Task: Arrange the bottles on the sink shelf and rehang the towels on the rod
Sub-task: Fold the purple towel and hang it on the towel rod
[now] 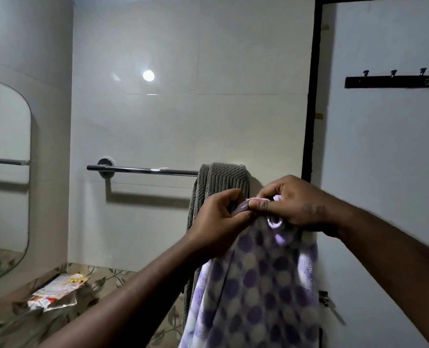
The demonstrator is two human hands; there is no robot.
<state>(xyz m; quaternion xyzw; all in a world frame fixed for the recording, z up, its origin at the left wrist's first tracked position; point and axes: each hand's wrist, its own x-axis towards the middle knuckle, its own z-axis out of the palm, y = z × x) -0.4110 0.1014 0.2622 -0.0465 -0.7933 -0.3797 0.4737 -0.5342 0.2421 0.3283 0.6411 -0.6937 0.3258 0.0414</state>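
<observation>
Your purple-dotted white fleece towel (253, 285) hangs before the grey ribbed towel (224, 179); the bare length of the horizontal chrome rod (143, 170) lies leftward, nearer your left hand (221, 218) than your right hand (297, 204); both grips pinch the fleece towel's top edge

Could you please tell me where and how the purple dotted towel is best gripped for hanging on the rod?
Probably along its top edge, where the left hand and right hand pinch it now, fingers coming from above. The purple dotted towel hangs limp below, so the top edge steers it. The rod is bare left of the grey towel.
</observation>
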